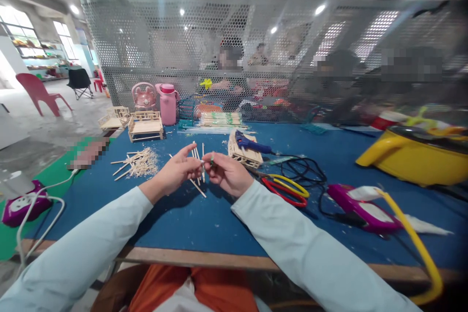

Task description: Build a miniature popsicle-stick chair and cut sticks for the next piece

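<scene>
Over the middle of the blue table, my left hand [177,171] and my right hand [229,174] meet fingertip to fingertip. Thumb and finger of each are pinched together around something tiny; a speck of white and green shows there, too small to name. Several loose wooden sticks [198,187] lie beneath and behind the hands. Just beyond my right hand, a blue glue gun [252,143] rests on a small frame of pale sticks [245,157]. Scissors [287,189] with red and yellow handles lie to its right.
A heap of cut sticks [141,162] lies left, with stick-built miniature furniture [146,126] behind it. A pink jug [168,105] and bundled sticks [221,119] stand before a perforated screen [153,39]. Right are a purple power strip [369,208], cables and a yellow pan [413,156].
</scene>
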`<state>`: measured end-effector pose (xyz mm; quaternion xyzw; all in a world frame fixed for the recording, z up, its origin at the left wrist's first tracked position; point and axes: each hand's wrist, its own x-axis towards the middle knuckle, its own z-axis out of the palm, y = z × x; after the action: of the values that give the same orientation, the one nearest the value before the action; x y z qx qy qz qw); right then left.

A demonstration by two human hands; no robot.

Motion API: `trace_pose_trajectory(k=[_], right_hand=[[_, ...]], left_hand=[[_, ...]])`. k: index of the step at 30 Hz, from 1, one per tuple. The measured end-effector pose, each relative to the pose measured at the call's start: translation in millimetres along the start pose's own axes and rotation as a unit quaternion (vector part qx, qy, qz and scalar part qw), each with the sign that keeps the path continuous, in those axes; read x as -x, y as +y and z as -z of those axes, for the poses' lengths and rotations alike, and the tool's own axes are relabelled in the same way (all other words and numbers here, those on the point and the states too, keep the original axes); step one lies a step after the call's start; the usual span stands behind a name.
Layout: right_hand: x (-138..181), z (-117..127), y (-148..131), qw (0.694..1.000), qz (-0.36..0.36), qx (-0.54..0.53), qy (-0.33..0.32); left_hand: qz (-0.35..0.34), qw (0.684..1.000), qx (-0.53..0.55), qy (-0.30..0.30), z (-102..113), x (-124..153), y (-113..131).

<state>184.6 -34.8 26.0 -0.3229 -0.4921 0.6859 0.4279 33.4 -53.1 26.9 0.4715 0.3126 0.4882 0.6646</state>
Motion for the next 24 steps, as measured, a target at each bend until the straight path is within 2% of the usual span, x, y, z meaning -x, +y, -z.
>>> trace_pose_trajectory(k=[2, 4, 6, 8, 10, 12, 15, 17, 19, 22, 24], right_hand=[[0, 3, -1, 0.997, 0.026, 0.071, -0.005], [1, 4, -1, 0.981, 0.092, 0.166, 0.028], [3, 2, 0, 0.939, 0.189, 0.274, 0.089], [7, -1, 2, 0.870, 0.273, 0.383, 0.147], [10, -3, 2, 0.810, 0.319, 0.460, 0.174], [12, -5, 1, 0.779, 0.348, 0.492, 0.171], [14, -5, -3, 0.756, 0.394, 0.495, 0.168], [16, -4, -6, 0.750, 0.407, 0.503, 0.139], [19, -5, -8, 0.753, 0.392, 0.526, 0.051], [24, -9, -7, 0.762, 0.352, 0.536, -0.090], [25, -13, -6, 0.783, 0.331, 0.511, -0.130]], left_hand=[[0.021, 0.999, 0.029, 0.026, 0, 0, 5], [0.033, 0.998, 0.041, 0.029, 0, 1, 7], [0.049, 0.997, 0.055, 0.022, -1, 2, 8], [0.078, 0.995, 0.064, 0.002, -1, 2, 6], [0.105, 0.993, 0.056, -0.024, -2, 2, 3], [0.102, 0.994, 0.031, -0.034, -2, 1, 1], [0.036, 0.999, -0.012, 0.003, 1, -4, -1], [-0.015, 0.998, -0.037, 0.047, 7, -9, 2], [-0.052, 0.989, -0.053, 0.128, 19, -16, 7], [-0.093, 0.954, -0.071, 0.278, 40, -25, 15], [-0.124, 0.933, -0.096, 0.323, 51, -29, 19]])
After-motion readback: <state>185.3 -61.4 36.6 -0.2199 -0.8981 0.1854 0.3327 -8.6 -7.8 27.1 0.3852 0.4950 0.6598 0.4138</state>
